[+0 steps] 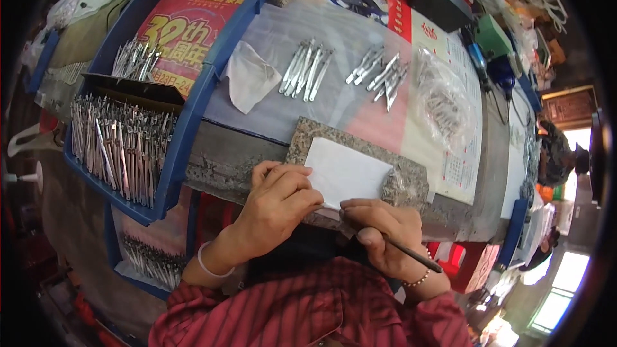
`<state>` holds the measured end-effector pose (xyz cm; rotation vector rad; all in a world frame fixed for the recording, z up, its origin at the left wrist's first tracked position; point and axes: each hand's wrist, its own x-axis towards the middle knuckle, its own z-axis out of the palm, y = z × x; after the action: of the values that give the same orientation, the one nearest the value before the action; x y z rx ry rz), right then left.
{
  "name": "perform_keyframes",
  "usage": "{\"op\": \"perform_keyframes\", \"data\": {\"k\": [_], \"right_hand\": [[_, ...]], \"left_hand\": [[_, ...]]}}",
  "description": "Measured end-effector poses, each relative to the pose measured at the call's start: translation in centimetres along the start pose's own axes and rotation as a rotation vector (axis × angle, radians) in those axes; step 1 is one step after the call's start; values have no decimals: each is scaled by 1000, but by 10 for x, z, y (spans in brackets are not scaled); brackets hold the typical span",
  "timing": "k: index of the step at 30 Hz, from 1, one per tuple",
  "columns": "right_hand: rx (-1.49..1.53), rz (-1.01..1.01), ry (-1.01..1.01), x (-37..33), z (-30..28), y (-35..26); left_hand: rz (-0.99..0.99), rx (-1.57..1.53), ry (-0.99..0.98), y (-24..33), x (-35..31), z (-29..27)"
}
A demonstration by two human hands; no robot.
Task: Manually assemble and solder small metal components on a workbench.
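A white sheet of paper (350, 170) lies on a speckled stone slab (299, 133) at the front edge of the worktable. My left hand (279, 202) is closed at the paper's left edge, its bent fingers gripping there; the thumb is hidden. Between the fingers and thumb of my right hand (385, 228) sits a slim dark rod-like tool (414, 256), its rear end sticking out to the lower right. The tool's front end is hidden by the fingers, close to the paper's lower edge. A crumpled greyish wrapping (406, 183) covers the slab's right end.
Slim metal tweezers-like pieces (305, 71) lie in rows beyond the slab, with another group (382, 74) to their right. Several more fill a plastic bag (443, 99). At left, a blue crate (173, 173) holds many upright pieces. A white cloth (247, 77) lies beside it.
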<state>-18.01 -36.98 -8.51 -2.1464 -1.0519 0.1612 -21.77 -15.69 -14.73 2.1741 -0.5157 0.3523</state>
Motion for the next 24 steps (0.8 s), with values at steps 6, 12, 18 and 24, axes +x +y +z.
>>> {"op": "perform_keyframes", "data": {"k": [6,12,18,24], "right_hand": [[73,92,20,4,-7,-13],[37,73,-77,29,15,-19],[280,209,115,12,2,-16],[235,204,246,11,-13,-31]], "left_hand": [[-51,-87,73,-12,-7,-5],[-9,-56,84,-8,-4,-8],[-30,-54,93,-9,-8,-3],[-31,-42,95,-11,-9,-5]]}}
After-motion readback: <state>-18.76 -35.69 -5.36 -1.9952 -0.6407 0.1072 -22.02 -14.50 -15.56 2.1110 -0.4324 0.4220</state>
